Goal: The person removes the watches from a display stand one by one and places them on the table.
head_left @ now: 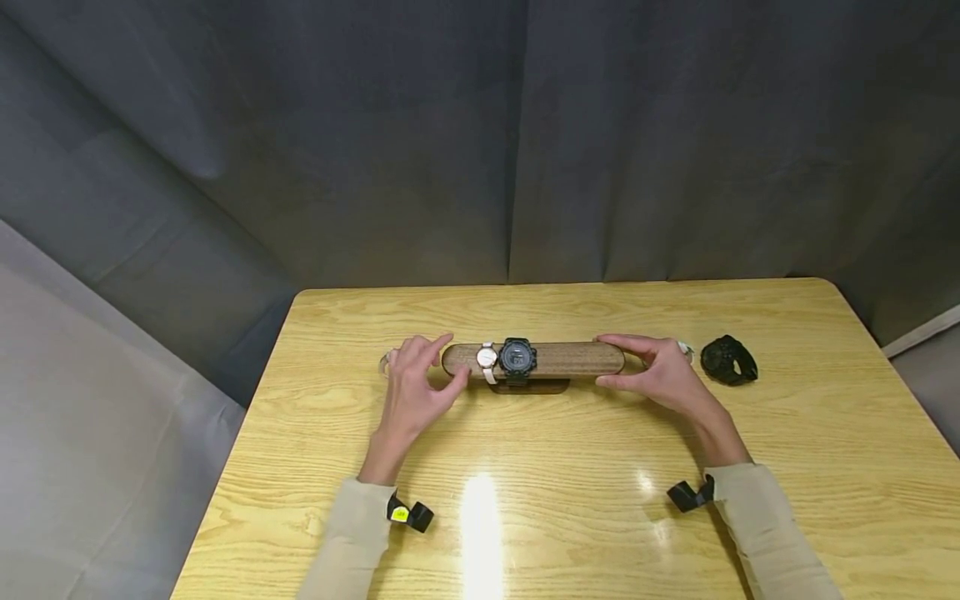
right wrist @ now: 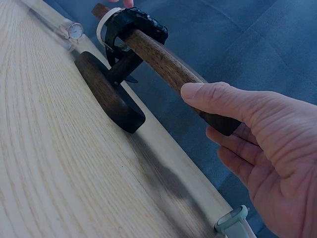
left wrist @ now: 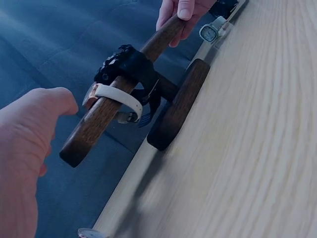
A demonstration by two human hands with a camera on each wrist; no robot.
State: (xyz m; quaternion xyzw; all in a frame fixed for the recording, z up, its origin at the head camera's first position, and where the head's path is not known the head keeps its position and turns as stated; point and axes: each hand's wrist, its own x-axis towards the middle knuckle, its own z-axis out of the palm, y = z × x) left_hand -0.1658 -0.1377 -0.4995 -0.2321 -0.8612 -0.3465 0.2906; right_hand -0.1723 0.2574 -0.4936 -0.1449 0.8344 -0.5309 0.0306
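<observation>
A dark wooden watch stand (head_left: 577,358), a T-shaped bar on a post and rounded base (left wrist: 181,104), stands towards the back of the table. Around its bar, left of the middle, hang a white-strapped watch (head_left: 487,358) with a rose-gold case and a chunky black watch (head_left: 517,357) beside it. My right hand (head_left: 663,375) holds the bar's right end between thumb and fingers. At the left end, my left hand (head_left: 414,387) has thumb and fingers spread; the left wrist view shows a gap between it and the wood.
Another black watch (head_left: 727,360) lies on the table (head_left: 337,467) at the right. A pale green watch (left wrist: 209,32) is partly hidden behind my right hand. A round-faced watch (right wrist: 75,30) lies by the left hand. Behind the table hangs a dark curtain (head_left: 420,167).
</observation>
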